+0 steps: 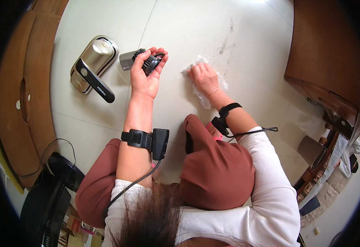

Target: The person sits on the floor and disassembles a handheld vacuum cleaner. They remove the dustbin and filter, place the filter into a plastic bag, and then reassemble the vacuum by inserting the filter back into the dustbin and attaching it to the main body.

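My left hand (146, 78) is closed round a grey cup with a black ribbed end (127, 61), held on its side above the floor. The black part lies across my palm, and the grey cup sticks out to the left. My right hand (205, 77) is closed on a crumpled clear plastic bag (203, 99) on the floor. Left of my left hand stands a champagne-coloured handheld vacuum cleaner (101, 51) with a long black handle (95, 82).
Pale tiles (180, 24) cover the floor, with dark smudges (222, 47) beyond my right hand. A wooden cabinet (15, 82) borders the left and brown wooden furniture (328, 45) the right. Black straps with small boxes and cables circle both my forearms. A black appliance (44, 201) stands at lower left.
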Demonstrator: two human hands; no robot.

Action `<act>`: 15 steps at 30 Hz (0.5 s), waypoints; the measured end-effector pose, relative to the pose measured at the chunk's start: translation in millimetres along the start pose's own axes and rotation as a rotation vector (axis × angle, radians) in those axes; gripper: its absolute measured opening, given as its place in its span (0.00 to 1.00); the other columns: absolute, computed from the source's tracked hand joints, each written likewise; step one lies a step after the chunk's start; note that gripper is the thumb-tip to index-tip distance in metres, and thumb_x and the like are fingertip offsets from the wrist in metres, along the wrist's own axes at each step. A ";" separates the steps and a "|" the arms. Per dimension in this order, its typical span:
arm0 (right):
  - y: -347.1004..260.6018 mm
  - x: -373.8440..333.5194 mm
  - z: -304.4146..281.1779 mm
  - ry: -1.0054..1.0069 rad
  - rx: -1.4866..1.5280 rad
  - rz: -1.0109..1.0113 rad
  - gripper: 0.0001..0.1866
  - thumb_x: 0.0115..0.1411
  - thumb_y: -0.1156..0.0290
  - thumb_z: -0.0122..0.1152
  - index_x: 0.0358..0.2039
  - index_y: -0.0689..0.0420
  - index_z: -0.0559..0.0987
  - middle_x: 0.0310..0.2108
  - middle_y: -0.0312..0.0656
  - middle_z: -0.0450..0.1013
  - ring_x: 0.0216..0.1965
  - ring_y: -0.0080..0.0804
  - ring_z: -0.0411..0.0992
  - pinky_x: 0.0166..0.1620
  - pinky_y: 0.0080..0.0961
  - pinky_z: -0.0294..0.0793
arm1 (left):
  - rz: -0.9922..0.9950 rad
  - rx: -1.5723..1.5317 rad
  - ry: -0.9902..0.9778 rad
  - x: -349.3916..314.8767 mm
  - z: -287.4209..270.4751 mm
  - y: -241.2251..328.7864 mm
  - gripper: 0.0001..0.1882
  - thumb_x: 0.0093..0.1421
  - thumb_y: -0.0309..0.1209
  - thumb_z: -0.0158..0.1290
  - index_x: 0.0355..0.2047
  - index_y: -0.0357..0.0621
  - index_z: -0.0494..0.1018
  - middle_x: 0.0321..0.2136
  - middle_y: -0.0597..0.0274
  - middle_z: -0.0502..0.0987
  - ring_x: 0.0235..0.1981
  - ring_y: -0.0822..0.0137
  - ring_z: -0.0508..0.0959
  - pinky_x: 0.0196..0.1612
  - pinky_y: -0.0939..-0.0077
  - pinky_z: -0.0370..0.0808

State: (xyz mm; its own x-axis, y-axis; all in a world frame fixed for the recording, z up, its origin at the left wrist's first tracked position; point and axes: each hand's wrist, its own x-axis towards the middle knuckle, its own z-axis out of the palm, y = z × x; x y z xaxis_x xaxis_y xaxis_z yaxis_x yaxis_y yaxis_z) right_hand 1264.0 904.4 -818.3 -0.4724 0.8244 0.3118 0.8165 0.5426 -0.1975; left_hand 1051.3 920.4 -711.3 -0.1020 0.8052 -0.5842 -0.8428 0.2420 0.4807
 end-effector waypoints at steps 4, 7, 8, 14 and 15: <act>-35.3 -12.4 3.1 -0.101 0.093 -0.100 0.15 0.58 0.62 0.59 0.19 0.52 0.67 0.18 0.38 0.68 0.23 0.33 0.71 0.27 0.29 0.72 | -0.046 -0.015 0.016 0.5 -5.3 -6.6 0.15 0.58 0.30 0.53 0.40 0.28 0.71 0.40 0.42 0.76 0.45 0.49 0.78 0.53 0.61 0.77; -48.1 0.9 -2.0 -0.318 0.529 0.437 0.16 0.61 0.60 0.58 0.22 0.56 0.71 0.21 0.44 0.73 0.24 0.34 0.71 0.28 0.30 0.72 | -0.069 0.011 0.025 -1.4 -16.1 -6.6 0.14 0.58 0.30 0.54 0.39 0.29 0.71 0.38 0.43 0.77 0.43 0.50 0.78 0.52 0.61 0.78; -33.7 6.5 -1.8 -0.295 0.834 0.729 0.17 0.63 0.58 0.57 0.23 0.57 0.72 0.22 0.43 0.73 0.25 0.33 0.71 0.29 0.31 0.72 | -0.082 0.033 0.032 -1.0 -16.6 -8.9 0.14 0.58 0.30 0.53 0.39 0.29 0.72 0.38 0.44 0.77 0.43 0.51 0.79 0.51 0.61 0.78; 7.6 26.3 -37.5 -0.102 1.593 1.347 0.14 0.65 0.55 0.57 0.31 0.52 0.76 0.25 0.29 0.69 0.25 0.23 0.65 0.30 0.24 0.67 | -0.413 0.267 -0.241 -20.7 -27.6 -0.6 0.18 0.56 0.36 0.53 0.39 0.33 0.75 0.33 0.48 0.79 0.36 0.56 0.80 0.40 0.66 0.81; 4.6 33.1 -51.0 -0.100 1.565 1.398 0.13 0.65 0.56 0.57 0.31 0.52 0.76 0.26 0.28 0.69 0.25 0.22 0.64 0.29 0.23 0.66 | -0.471 0.330 -0.339 -25.9 -22.1 -1.0 0.20 0.54 0.39 0.53 0.40 0.34 0.76 0.33 0.47 0.80 0.33 0.57 0.81 0.36 0.68 0.80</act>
State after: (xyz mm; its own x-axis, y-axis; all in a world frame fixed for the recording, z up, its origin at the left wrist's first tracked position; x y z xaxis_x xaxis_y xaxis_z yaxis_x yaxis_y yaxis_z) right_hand 1269.1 925.9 -761.5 0.0083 0.6815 -0.7318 -0.3112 -0.6937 -0.6496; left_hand 1043.1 887.3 -711.1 0.4547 0.6852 -0.5691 -0.5453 0.7193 0.4304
